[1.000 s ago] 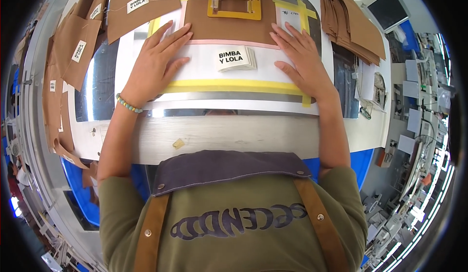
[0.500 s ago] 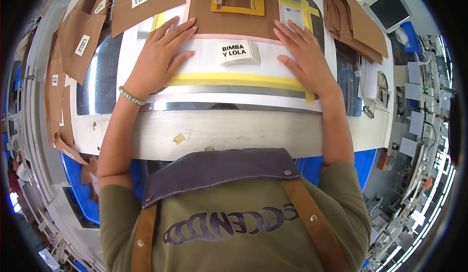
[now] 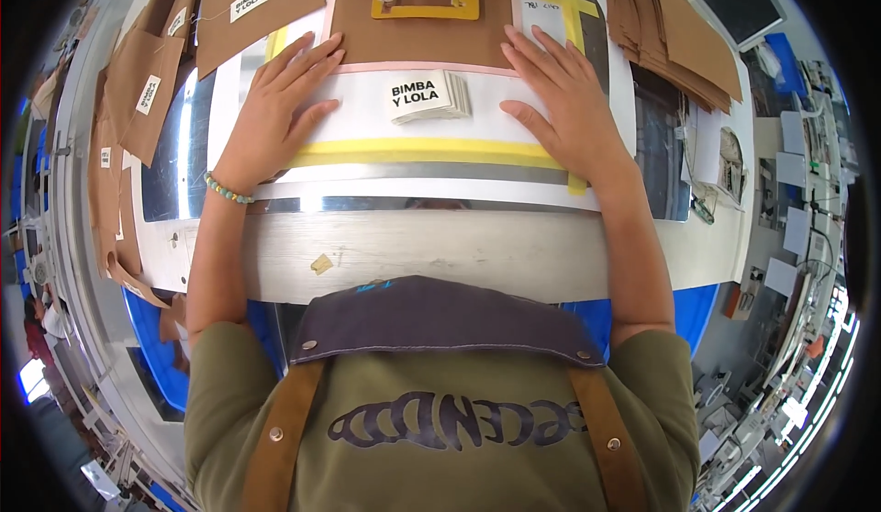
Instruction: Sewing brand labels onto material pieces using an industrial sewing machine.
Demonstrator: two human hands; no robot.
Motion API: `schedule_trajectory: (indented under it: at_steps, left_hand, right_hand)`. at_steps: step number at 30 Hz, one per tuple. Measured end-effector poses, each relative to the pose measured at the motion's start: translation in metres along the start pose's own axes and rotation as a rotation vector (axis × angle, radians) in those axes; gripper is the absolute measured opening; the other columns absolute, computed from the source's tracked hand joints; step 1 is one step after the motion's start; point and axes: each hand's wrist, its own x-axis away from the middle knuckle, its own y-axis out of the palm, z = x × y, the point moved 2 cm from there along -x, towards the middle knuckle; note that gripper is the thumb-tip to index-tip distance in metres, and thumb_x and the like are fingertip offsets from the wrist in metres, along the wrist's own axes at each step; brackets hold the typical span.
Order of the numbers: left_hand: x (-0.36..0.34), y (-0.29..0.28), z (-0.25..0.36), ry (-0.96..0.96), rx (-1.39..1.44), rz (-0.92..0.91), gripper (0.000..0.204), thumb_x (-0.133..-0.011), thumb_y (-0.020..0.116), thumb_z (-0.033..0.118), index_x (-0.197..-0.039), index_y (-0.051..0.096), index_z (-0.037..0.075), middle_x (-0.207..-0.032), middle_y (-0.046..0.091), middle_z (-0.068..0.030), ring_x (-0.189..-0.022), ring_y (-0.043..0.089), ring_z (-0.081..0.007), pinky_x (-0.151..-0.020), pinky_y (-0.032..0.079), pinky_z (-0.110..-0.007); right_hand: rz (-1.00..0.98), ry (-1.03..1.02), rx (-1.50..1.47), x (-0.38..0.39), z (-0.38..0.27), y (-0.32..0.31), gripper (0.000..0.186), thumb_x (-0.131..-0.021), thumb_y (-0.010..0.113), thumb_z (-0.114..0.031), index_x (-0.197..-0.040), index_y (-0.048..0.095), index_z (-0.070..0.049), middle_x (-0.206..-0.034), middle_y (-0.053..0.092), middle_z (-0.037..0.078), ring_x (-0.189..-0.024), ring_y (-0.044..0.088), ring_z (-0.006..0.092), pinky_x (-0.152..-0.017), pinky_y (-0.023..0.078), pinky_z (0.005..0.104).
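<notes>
A flat, brown rectangular panel [image 3: 422, 44] lies well in from the white table [image 3: 477, 253]'s near edge, under a yellow rectangular frame [image 3: 380, 4]. The left hand [image 3: 277, 113] and right hand [image 3: 567, 110], spread wide and empty, flank it, a white label stack [image 3: 427, 96] between them.

Passable between left hand [image 3: 287, 104] and right hand [image 3: 562, 108], with stack of white labels [image 3: 427, 97] midway. Free over near strip of tabletop [image 3: 459, 250]. Blocked ahead by yellow rectangular frame [image 3: 425, 13], at right by brown panel pile [image 3: 679, 30].
</notes>
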Motion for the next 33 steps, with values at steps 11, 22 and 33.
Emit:
schedule_trajectory:
  at_steps: [11, 22, 33]
  left_hand:
    - [0.000, 0.007, 0.000, 0.008, -0.056, 0.055, 0.057, -0.108, 0.067, 0.040, -0.160, 0.060, 0.018, -0.175, 0.044, -0.0067, -0.163, 0.036, -0.0354, -0.133, 0.031, -0.051]
    - [0.002, 0.009, 0.000, 0.019, -0.022, 0.077, 0.055, -0.108, 0.067, 0.041, -0.157, 0.062, 0.016, -0.175, 0.045, -0.0070, -0.162, 0.036, -0.0372, -0.134, 0.032, -0.051]
    - [0.004, 0.006, -0.006, -0.026, 0.044, 0.108, 0.067, -0.105, 0.070, 0.035, -0.165, 0.051, 0.011, -0.176, 0.042, -0.0119, -0.164, 0.034, -0.0374, -0.135, 0.029, -0.051]
  right_hand:
    - [-0.029, -0.041, -0.082, -0.002, 0.003, -0.007, 0.064, -0.112, 0.058, -0.049, -0.161, 0.056, -0.008, -0.174, 0.047, 0.007, -0.161, 0.039, 0.0353, -0.135, 0.027, 0.0527]
    - [-0.074, 0.005, -0.010, -0.007, -0.002, -0.005, 0.074, -0.111, 0.056, -0.055, -0.164, 0.049, -0.004, -0.177, 0.042, 0.009, -0.165, 0.032, 0.0346, -0.136, 0.024, 0.0541]
    - [0.030, -0.007, -0.188, -0.011, -0.007, -0.012, 0.065, -0.108, 0.064, -0.041, -0.162, 0.053, -0.005, -0.174, 0.046, 0.011, -0.162, 0.037, 0.0358, -0.134, 0.027, 0.0546]
